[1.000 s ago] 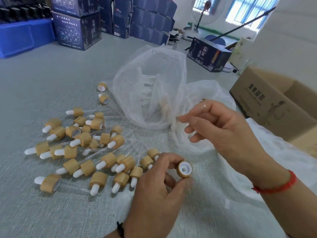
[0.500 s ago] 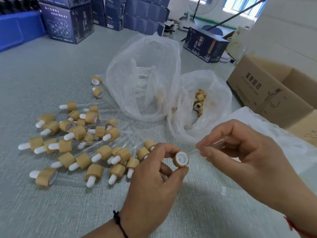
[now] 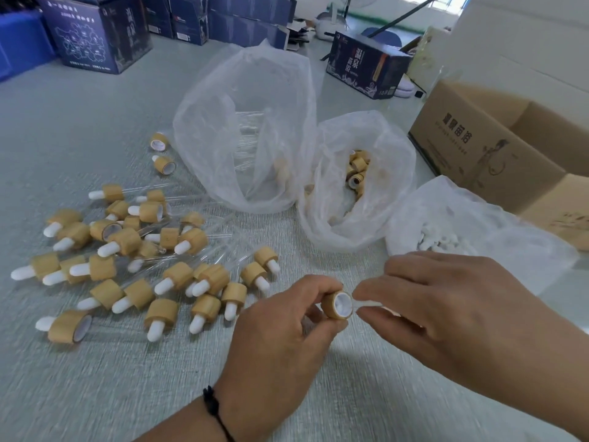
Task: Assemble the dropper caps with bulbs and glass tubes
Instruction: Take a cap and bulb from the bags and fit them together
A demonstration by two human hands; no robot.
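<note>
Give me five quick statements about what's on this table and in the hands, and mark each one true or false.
1. The left hand holds a wooden cap. True.
2. The finished droppers lie left of the hands. True.
3. The middle bag holds glass tubes. False: it holds loose wooden caps.
4. The cardboard box sits at the far left. False: it is on the right.
5. The right hand rests flat on the table. False: its fingertips pinch something at the cap's opening.

The dark blue carton [image 3: 366,67] lying on its side bears large white characters 温泉 over 苗浴 on its facing panel, with "10" at that panel's lower right corner. Right of it and nearer, the brown cardboard box [image 3: 497,161] has 温泉苗浴 printed dark along its side. Print on the other blue boxes is too small to read
</note>
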